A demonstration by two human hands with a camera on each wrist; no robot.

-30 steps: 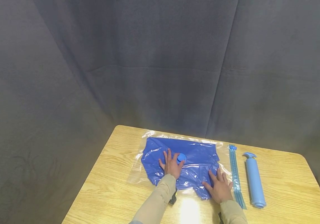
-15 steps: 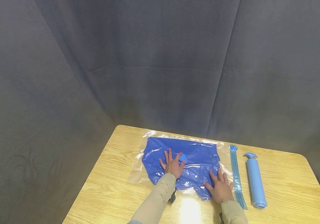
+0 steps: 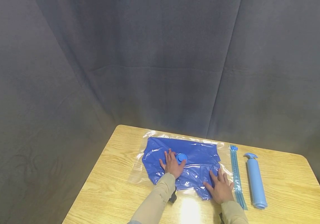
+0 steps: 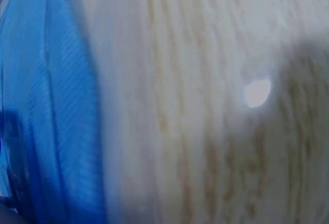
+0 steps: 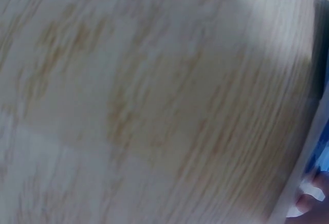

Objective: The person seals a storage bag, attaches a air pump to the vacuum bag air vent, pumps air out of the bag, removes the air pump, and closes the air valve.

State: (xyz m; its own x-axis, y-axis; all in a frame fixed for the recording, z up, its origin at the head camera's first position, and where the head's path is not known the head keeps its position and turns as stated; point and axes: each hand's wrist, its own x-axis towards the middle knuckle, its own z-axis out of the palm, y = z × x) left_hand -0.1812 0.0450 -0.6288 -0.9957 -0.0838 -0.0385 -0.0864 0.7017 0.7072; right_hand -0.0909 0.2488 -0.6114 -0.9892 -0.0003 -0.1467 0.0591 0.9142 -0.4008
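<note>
A clear plastic vacuum bag (image 3: 139, 168) with folded blue fabric (image 3: 193, 147) inside lies flat on the table. On its top sits a round blue valve cap (image 3: 181, 158). My left hand (image 3: 173, 165) rests on the bag beside the cap, fingers extended, the thumb at the cap's lower right edge. With fingers spread, my right hand (image 3: 221, 188) lies on the bag's lower right part. Blue fabric (image 4: 56, 106) fills the left side of the left wrist view. Only some fingers (image 5: 313, 196) show at the lower right corner of the right wrist view.
A light blue hand pump (image 3: 256, 183) with a T-shaped handle lies right of the bag. The bag's teal zip strip (image 3: 236, 174) with a blue slider (image 3: 233, 147) runs between them. Behind the wooden table (image 3: 98, 193) hangs a grey curtain (image 3: 160, 68).
My left index finger has moved left off the valve cap, so more of the cap shows, with an inner ring visible. My right hand stays on the bag.
</note>
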